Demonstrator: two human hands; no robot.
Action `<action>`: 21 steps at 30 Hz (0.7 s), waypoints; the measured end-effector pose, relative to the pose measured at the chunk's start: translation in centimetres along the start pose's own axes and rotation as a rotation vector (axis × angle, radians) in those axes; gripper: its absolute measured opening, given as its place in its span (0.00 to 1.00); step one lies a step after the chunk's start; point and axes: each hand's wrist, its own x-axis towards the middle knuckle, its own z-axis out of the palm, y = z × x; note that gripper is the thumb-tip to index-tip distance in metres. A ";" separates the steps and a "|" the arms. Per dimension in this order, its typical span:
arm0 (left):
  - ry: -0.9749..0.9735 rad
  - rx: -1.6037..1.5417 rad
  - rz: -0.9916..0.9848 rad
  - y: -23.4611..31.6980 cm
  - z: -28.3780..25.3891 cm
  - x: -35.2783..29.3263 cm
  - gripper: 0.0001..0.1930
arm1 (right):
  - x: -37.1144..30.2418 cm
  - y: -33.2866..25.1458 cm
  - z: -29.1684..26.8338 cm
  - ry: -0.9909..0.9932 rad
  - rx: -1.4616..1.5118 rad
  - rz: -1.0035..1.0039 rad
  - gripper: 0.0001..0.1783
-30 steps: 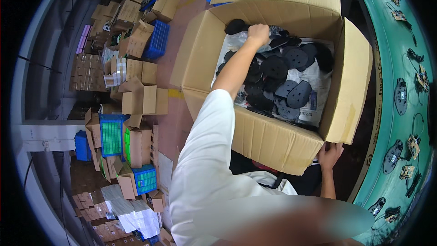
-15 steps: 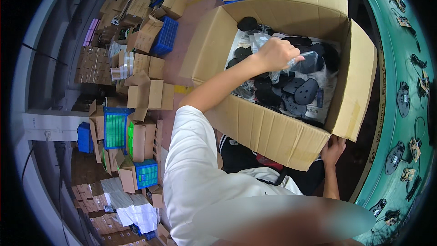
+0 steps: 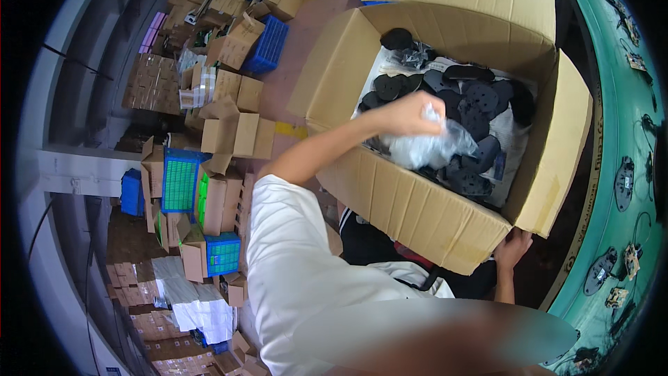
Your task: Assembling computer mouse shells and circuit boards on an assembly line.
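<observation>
A big open cardboard box [image 3: 417, 205] stands tilted in front of me, lined with printed paper. Inside lie several flat, rounded black plastic parts [image 3: 480, 101], some overlapping. Over the near left part of the box, my left hand [image 3: 414, 115] is closed on a crumpled clear plastic bag [image 3: 435, 147], which hangs down and hides parts below it. What the bag contains, if anything, is too blurred to tell. My right hand [image 3: 513, 249] grips the box's near right lower corner, its fingertips partly hidden by the cardboard.
A green conveyor-like bench [image 3: 630, 216] runs along the right, with black mouse-shaped parts [image 3: 600, 271] and small wired circuit boards [image 3: 632, 259] on it. Stacked cartons [image 3: 233, 45] and a blue crate [image 3: 268, 45] stand on the floor to the left. Another clear bag [image 3: 416, 56] lies in the box's far left corner.
My left hand has drawn the plastic bag nearer and to the left across the box, uncovering more black parts. My right hand stays at the box corner. The view has shifted slightly.
</observation>
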 end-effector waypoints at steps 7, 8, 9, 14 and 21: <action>0.503 0.199 0.028 -8.3 -10.1 3.0 0.03 | 0.1 0.4 0.4 -0.027 0.068 -0.021 0.22; 0.478 0.241 -0.100 -11.7 -12.3 3.2 0.04 | 0.1 0.5 0.6 -0.029 0.071 -0.026 0.22; 0.474 0.239 -0.095 -13.8 -13.7 3.7 0.04 | 0.0 0.9 0.7 0.002 0.064 -0.026 0.22; 0.420 0.841 -0.694 -17.7 -14.8 5.4 0.18 | -0.8 2.3 2.0 0.056 0.132 0.056 0.23; 0.438 1.054 -0.724 -17.4 -13.4 7.2 0.13 | -0.9 2.6 2.5 0.140 0.242 0.081 0.24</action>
